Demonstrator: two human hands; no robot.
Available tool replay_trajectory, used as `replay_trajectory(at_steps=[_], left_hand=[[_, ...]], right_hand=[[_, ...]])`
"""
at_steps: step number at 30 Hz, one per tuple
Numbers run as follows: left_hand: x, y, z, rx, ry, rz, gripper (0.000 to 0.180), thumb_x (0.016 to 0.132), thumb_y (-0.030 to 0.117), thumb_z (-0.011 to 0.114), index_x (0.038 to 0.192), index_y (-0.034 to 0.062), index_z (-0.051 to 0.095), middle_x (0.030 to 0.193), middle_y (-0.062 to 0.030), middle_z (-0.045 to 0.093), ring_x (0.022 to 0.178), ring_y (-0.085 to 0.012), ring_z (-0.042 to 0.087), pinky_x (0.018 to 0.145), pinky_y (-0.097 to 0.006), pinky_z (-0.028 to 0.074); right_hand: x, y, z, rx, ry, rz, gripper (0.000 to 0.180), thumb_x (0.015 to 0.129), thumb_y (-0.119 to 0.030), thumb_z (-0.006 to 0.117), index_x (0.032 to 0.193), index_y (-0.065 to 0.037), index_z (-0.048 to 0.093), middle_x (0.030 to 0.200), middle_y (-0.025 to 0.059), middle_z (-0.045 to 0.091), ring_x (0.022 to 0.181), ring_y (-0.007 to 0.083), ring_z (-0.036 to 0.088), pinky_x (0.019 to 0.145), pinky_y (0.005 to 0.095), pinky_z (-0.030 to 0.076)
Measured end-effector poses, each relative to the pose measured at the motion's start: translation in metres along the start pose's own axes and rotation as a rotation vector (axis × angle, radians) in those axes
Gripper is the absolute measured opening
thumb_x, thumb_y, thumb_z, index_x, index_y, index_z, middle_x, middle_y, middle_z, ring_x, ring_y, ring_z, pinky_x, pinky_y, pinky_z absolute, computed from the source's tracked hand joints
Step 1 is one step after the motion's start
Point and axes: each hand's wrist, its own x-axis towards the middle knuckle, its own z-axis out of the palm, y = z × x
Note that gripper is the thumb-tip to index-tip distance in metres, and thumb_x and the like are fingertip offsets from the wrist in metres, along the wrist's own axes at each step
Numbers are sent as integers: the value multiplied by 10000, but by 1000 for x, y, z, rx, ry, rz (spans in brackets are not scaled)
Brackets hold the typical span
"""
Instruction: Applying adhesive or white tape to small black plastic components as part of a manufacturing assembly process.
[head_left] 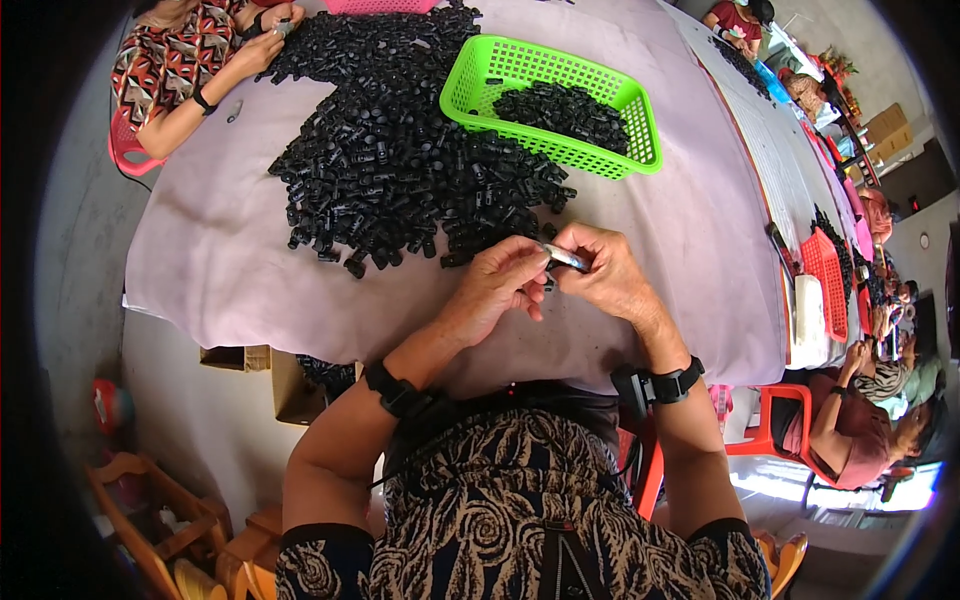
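My left hand (497, 287) is pinched closed just above the cloth, thumb and fingers together. What it holds is mostly hidden, though a bit of something small and dark shows near its fingertips. My right hand (608, 272) is closed around a small shiny metal tool (568, 257), silver with a dark edge. The tool's tip meets the left fingertips. Directly beyond both hands spreads a large heap of small black plastic parts (370, 170). A few of these parts lie loose by my fingers.
A bright green plastic basket (600, 160) with black parts inside stands beyond my right hand. The table has a pale mauve cloth (220, 235). At the far left a co-worker's hands (268, 45) work by the heap. To the right are another table, a red basket (823, 275) and more people.
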Motion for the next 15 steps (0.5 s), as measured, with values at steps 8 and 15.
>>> replay_trajectory(at_steps=[8, 15], left_hand=[[1, -2, -2, 38, -14, -5, 168, 930, 198, 488, 948, 39, 540, 744, -17, 523, 614, -91, 510, 516, -278, 499], [2, -3, -3, -1, 18, 9, 170, 931, 197, 486, 957, 40, 545, 738, -15, 522, 611, -92, 509, 510, -280, 493]], right_hand=[[1, 5, 9, 102, 55, -13, 104, 703, 13, 588, 803, -11, 569, 692, -17, 545, 630, 33, 471, 552, 206, 410], [0, 12, 15, 170, 104, -26, 110, 764, 17, 620, 855, -17, 567, 736, -28, 557, 662, 20, 485, 575, 195, 424]])
